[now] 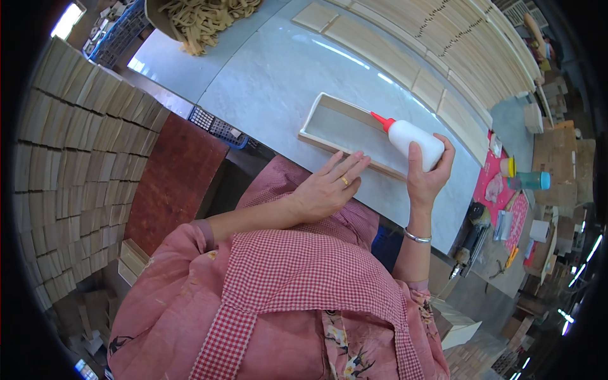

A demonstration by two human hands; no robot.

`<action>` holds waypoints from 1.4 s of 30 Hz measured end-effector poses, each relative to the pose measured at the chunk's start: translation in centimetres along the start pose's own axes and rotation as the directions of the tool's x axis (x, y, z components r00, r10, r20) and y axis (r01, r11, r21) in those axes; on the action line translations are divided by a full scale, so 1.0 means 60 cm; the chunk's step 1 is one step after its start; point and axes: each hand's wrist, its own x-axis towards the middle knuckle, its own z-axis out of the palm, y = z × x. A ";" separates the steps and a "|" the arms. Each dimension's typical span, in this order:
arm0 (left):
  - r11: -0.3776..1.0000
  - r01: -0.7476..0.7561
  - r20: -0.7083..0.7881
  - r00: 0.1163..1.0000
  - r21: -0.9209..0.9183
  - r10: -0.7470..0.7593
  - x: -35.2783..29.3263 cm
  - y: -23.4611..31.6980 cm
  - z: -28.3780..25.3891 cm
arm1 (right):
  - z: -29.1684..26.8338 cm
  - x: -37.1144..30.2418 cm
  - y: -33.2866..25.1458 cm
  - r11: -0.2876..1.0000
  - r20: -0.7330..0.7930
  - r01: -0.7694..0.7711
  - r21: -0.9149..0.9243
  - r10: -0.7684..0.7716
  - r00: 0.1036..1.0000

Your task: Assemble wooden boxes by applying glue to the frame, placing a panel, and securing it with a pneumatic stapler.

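A shallow rectangular wooden frame (321, 143) lies on the grey-white tabletop in front of me. Inside its walls the table surface shows through, and a whitish line runs along its left end. My right hand (430, 168) is wrapped round a white squeeze bottle (415, 143) with a red nozzle. The bottle is tilted, its tip pointing left over the frame's far wall; I cannot tell whether it touches. At the frame's near wall, my left hand (332, 187) has its fingers stretched out and slightly apart, resting on or just beside the wood.
Thin wooden boards (443, 25) are stacked along the table's far side. Tan strips (209, 22) fill a container at the far left. Wooden pieces (76, 171) form a tall stack left, beside a red-brown board (171, 183). A teal-lidded jar (532, 180) stands right.
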 end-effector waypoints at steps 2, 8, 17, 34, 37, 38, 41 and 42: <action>1.000 -0.006 0.011 1.000 -0.011 0.006 0.002 0.001 -0.004 | -0.019 -0.002 0.009 1.000 -0.028 -0.007 -0.026 0.006 1.000; 1.000 -0.001 0.014 1.000 -0.019 0.001 0.008 0.005 -0.010 | -0.077 -0.012 0.037 0.994 -0.109 -0.056 -0.093 0.046 0.993; 0.999 0.020 0.042 0.999 -0.040 -0.019 0.007 0.009 -0.008 | -0.148 -0.027 0.068 0.980 -0.208 -0.127 -0.150 0.094 0.974; 0.999 0.044 0.061 0.997 -0.011 -0.043 0.007 0.015 -0.002 | -0.200 -0.075 0.054 0.964 -0.254 -0.152 -0.219 0.094 0.963; 0.999 0.041 0.060 0.997 -0.023 -0.040 0.008 0.012 -0.003 | -0.213 -0.103 0.037 0.958 -0.245 -0.179 -0.223 0.123 0.962; 0.999 0.040 0.058 0.998 -0.022 -0.038 0.008 0.012 -0.004 | -0.218 -0.112 0.033 0.956 -0.236 -0.192 -0.223 0.138 0.962; 0.999 0.046 0.048 0.998 -0.008 -0.046 0.004 0.010 -0.006 | -0.226 -0.131 0.028 0.952 -0.197 -0.219 -0.213 0.178 0.964; 0.998 0.055 0.048 0.997 -0.005 -0.055 0.002 0.010 -0.006 | -0.222 -0.132 0.022 0.953 -0.188 -0.217 -0.210 0.178 0.966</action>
